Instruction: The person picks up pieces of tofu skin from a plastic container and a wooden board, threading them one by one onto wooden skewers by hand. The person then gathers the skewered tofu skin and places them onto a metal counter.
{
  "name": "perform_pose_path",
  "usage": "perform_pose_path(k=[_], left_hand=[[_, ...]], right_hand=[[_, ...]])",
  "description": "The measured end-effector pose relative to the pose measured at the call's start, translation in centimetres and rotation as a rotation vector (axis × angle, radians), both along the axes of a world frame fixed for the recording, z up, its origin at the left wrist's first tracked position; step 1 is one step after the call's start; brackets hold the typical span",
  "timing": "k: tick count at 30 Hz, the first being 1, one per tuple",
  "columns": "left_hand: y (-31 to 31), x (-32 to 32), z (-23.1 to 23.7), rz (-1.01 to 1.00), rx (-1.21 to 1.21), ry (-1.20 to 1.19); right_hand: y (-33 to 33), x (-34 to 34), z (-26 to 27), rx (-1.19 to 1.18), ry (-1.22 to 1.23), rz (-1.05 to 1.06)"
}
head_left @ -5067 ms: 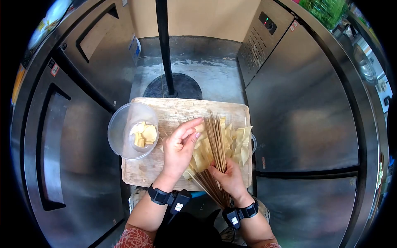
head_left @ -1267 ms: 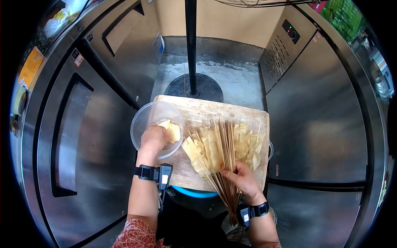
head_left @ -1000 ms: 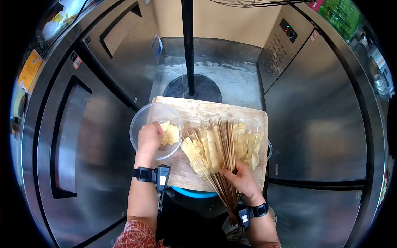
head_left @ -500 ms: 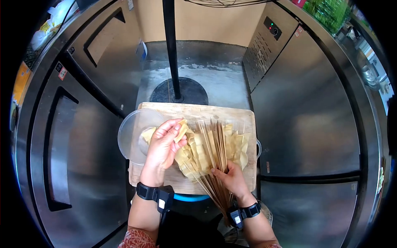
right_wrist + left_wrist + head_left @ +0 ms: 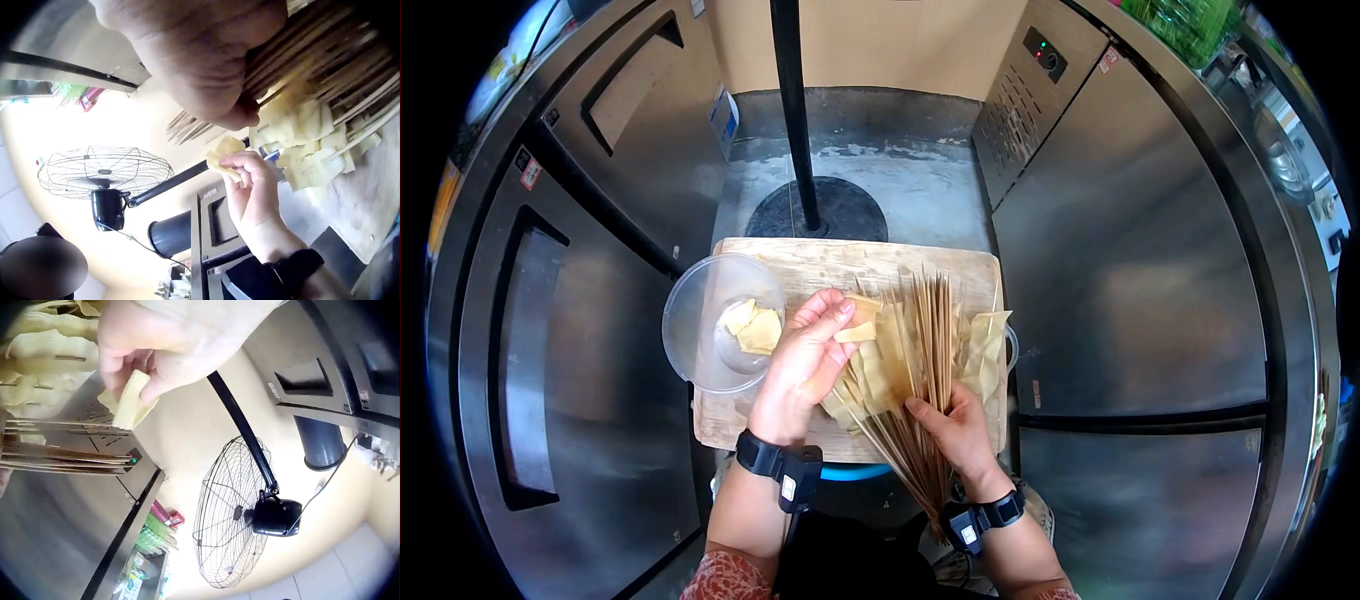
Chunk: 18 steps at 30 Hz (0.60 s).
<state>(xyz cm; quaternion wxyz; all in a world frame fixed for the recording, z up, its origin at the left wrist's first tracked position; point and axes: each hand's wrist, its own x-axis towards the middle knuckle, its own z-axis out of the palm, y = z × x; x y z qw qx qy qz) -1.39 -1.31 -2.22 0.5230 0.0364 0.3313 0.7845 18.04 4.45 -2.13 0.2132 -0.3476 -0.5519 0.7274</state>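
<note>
In the head view my left hand [image 5: 800, 355] pinches a folded piece of tofu skin [image 5: 862, 318] between thumb and fingers, close to the skewer tips. My right hand [image 5: 960, 430] grips a fanned bundle of bamboo skewers [image 5: 933, 330], tips pointing away from me. Several skewers carry pale yellow, ribbed tofu skin [image 5: 300, 128], folded and threaded, spread over the wooden board [image 5: 820, 262]. The left wrist view shows the pinched piece [image 5: 131, 403] bent double, apart from the bare skewer tips. Left on the board stands a clear plastic tub [image 5: 688, 325] with loose tofu skin pieces [image 5: 760, 330].
Steel cabinets [image 5: 1140, 270] flank the board on both sides. Behind it a black pole rises from a round base [image 5: 850, 205]. A blue rim [image 5: 855, 471] shows under the board's near edge. A wire fan [image 5: 234, 512] appears in the left wrist view.
My left hand was inside the tub about a second ago; it has come up and right with a piece of tofu skin. My right hand keeps its grip on the skewers.
</note>
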Motion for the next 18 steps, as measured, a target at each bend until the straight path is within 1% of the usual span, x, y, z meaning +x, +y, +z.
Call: perform_pose_path(k=[2, 4, 8, 11, 14, 18], left_hand=[[0.1, 0.0, -0.3, 0.002, 0.013, 0.005], [0.4, 0.2, -0.7, 0.036, -0.043, 0.047], [1.2, 1.1, -0.1, 0.142, -0.06, 0.082], [1.2, 0.9, -0.4, 0.119, -0.075, 0.075], [1.1, 0.7, -0.5, 0.145, -0.073, 0.002], [1.2, 1.1, -0.6, 0.176, 0.007, -0.026]], right_hand=[[-0.1, -0.1, 0.1, -0.024, 0.01, -0.024], [-0.2, 0.1, -0.6, 0.019, -0.014, -0.008], [-0.1, 0.2, -0.9, 0.022, -0.006, 0.008], [-0.1, 0.1, -1.1, 0.005, -0.01, 0.001], [-0.2, 0.0, -1.1, 0.041, -0.001, 0.0], [-0.2, 0.2, -1.3, 0.076, -0.044, 0.051]])
